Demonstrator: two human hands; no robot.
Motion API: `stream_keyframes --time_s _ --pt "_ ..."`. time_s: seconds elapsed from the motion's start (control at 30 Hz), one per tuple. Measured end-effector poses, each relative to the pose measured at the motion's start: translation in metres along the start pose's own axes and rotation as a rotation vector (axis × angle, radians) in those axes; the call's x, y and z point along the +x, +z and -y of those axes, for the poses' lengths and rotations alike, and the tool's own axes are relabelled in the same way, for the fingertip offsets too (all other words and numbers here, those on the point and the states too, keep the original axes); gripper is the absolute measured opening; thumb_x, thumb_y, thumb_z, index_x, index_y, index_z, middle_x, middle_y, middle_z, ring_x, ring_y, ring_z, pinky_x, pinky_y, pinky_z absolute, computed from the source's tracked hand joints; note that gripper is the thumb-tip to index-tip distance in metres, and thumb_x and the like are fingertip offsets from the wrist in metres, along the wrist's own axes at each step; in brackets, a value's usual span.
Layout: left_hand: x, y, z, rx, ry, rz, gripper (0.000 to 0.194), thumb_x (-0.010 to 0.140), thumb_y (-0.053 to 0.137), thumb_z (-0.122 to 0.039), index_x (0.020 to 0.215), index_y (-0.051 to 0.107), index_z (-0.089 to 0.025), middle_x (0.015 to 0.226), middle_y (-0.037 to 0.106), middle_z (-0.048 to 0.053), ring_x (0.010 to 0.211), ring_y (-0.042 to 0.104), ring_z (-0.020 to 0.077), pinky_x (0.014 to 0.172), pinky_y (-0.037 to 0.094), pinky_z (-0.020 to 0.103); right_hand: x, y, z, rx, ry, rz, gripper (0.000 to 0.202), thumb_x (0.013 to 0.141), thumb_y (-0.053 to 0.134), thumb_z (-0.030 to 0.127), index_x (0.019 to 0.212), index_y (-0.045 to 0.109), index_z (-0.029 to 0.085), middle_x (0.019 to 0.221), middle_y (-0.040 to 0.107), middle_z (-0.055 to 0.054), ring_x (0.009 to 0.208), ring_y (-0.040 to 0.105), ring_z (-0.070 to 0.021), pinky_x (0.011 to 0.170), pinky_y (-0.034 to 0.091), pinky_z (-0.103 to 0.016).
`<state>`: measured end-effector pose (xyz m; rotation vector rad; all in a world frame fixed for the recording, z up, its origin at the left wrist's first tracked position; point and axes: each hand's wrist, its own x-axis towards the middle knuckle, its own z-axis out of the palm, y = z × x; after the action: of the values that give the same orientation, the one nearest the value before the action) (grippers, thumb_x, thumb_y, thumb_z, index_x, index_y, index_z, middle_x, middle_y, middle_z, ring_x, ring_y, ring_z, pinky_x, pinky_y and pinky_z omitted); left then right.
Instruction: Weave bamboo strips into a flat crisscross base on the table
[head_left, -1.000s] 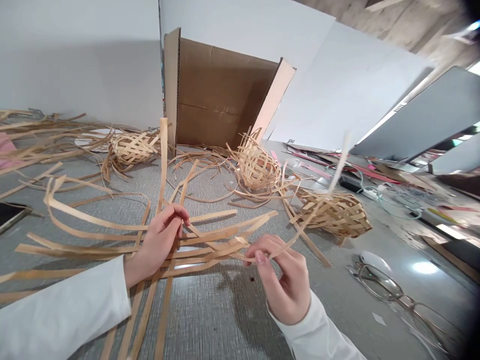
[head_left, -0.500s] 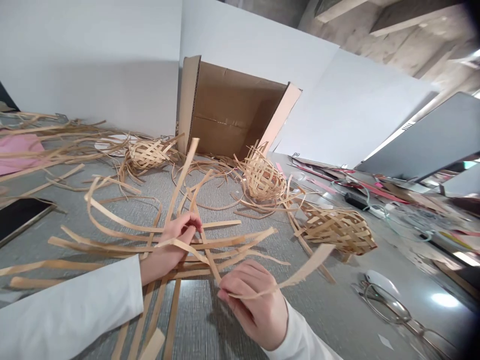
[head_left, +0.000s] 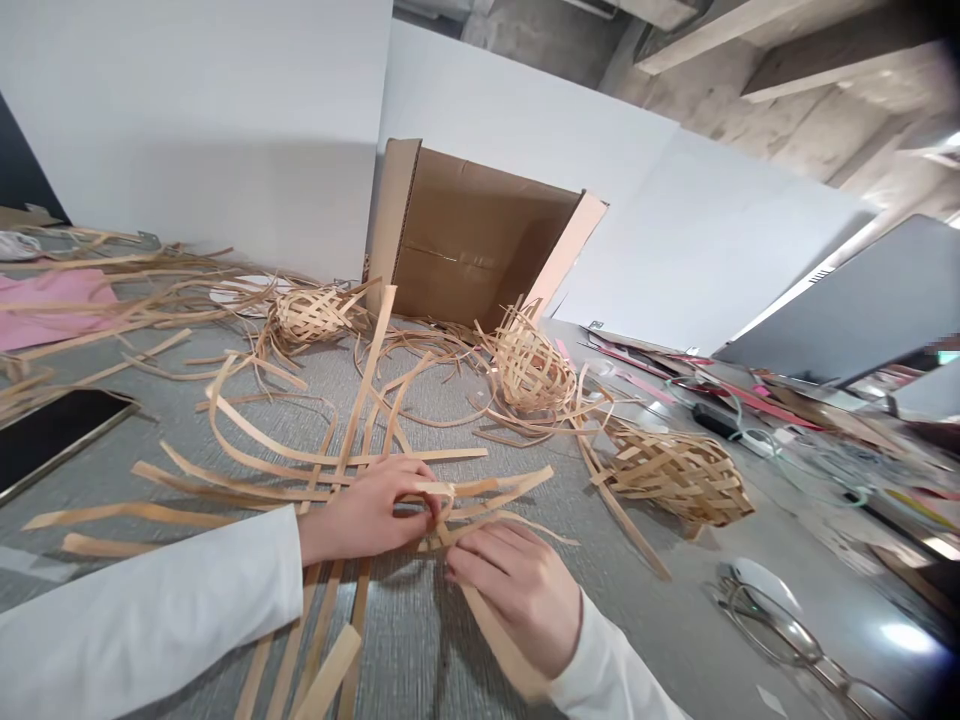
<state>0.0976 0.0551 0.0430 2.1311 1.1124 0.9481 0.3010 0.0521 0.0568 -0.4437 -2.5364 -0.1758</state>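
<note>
Flat bamboo strips cross one another in a loose open weave on the grey table, their long ends fanning out left, right and toward me. Over the weave lies my left hand, its thumb and fingers closed on strips near the right side and hiding part of the crossing. Just to its right, my right hand pinches a strip close to the weave's edge. A wider bamboo strip runs from under that hand down toward my right sleeve. The fingertips of both hands are close together but apart.
Woven pieces lie behind: one at left, one at centre, another at right. A cardboard box stands against the white panel. A phone lies left; eyeglasses lie right, near cables and scraps.
My left hand has moved right along the weave. My right hand has shifted slightly, and the strip that stuck out to its right now points down toward me. The view has tilted up a little.
</note>
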Motion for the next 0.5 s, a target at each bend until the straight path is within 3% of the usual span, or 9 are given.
stream_keyframes --time_s 0.23,0.5 --pt "0.0019 -0.0016 0.0024 -0.085 -0.002 0.053 0.006 0.083 0.061 -0.028 0.083 0.064 -0.022 0.094 0.064 0.002 0.096 0.055 0.0186 0.093 0.034 0.034 -0.0018 -0.001 0.0003 0.007 0.005 0.011 0.03 0.097 0.038 0.019 0.081 0.062 0.016 0.07 0.063 -0.002 0.064 0.057 -0.0132 0.059 0.041 -0.026" --pt "0.0028 -0.0053 -0.0043 -0.341 -0.07 0.083 0.018 0.095 0.04 -0.034 0.086 0.05 -0.021 0.077 0.057 -0.002 0.072 0.054 0.0132 0.068 0.043 0.025 -0.0012 0.0021 0.0053 -0.014 0.011 0.01 0.031 0.096 0.037 0.017 0.075 0.06 0.016 0.065 0.059 -0.001 0.059 0.053 -0.0124 0.054 0.04 -0.025"
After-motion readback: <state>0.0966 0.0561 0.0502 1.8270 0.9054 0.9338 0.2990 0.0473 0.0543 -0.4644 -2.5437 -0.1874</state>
